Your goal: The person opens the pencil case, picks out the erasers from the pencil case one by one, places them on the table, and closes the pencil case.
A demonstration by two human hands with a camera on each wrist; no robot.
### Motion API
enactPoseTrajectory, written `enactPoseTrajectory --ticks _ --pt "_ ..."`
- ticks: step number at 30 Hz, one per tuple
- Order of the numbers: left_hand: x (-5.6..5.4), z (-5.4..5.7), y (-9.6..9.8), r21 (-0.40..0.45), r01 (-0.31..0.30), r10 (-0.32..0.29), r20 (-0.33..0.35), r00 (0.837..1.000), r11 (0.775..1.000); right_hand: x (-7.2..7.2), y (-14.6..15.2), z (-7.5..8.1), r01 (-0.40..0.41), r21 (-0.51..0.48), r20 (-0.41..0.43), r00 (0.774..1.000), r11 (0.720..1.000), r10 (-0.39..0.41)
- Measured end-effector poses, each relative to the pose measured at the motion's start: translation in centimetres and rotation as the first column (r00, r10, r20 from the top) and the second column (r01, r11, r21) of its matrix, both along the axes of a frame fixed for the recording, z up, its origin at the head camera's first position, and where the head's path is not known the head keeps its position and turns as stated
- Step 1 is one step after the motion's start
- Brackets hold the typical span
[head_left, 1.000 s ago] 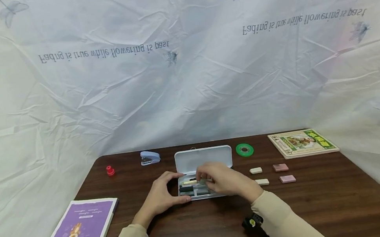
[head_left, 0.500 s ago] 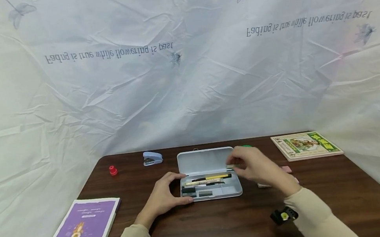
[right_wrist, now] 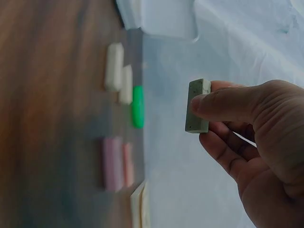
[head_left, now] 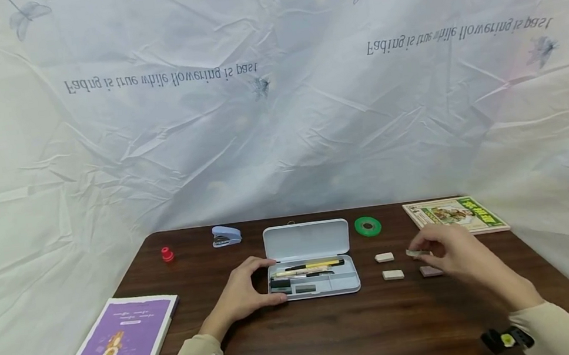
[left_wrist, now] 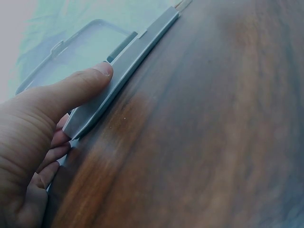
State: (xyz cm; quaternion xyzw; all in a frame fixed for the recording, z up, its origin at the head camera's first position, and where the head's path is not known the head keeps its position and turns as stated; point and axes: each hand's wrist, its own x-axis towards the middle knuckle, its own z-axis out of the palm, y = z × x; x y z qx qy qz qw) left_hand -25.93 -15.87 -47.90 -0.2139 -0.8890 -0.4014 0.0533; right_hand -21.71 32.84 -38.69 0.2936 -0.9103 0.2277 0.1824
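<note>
An open pale pencil case (head_left: 348, 282) lies on the table, its lid raised at the back. Inside are several pens and pencils, with a dark green block (head_left: 280, 284) and a smaller greyish block in the front compartment. My left hand (head_left: 240, 292) grips the case's left end, thumb on the front wall and fingers round toward the back. Between thumb and fingers, my right hand (head_left: 455, 248) pinches a pale green eraser (right_wrist: 192, 118), above the pink erasers. One pink eraser (head_left: 431, 271) shows below that hand; the other pink eraser (right_wrist: 128, 164) appears only in the right wrist view.
Two white erasers (head_left: 393, 275) lie right of the case, near a green tape roll (head_left: 367, 226). A book (head_left: 454, 213) lies back right and a purple book (head_left: 118, 346) front left. At the back left are a blue stapler (head_left: 226, 235) and a red stamp-like piece (head_left: 166, 254).
My right hand has lifted out of the pencil case with the green eraser and travelled right, past the white erasers to the pink ones. The left hand stays on the case.
</note>
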Motion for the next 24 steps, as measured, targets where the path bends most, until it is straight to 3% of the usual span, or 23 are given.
enactPoseTrajectory --ticks 7,14,18,24 --pt "0.1 -0.1 0.1 -0.014 0.011 -0.011 0.017 1.000 1.000 1.8 2.4 -2.4 0.056 0.017 0.047 0.997 0.998 -0.057" --pt "0.1 0.0 0.1 -0.010 0.005 -0.005 0.015 1.000 1.000 2.3 3.5 -4.1 -0.028 0.010 0.149 0.988 1.000 0.026" --pt "0.1 0.1 0.1 -0.013 0.003 -0.003 0.013 1.000 1.000 2.4 3.7 -4.6 -0.064 0.004 0.227 0.972 0.998 0.062" --pt "0.1 0.2 0.0 -0.018 0.000 0.000 0.010 1.000 1.000 2.4 3.6 -4.6 -0.056 0.027 0.268 0.962 0.998 0.047"
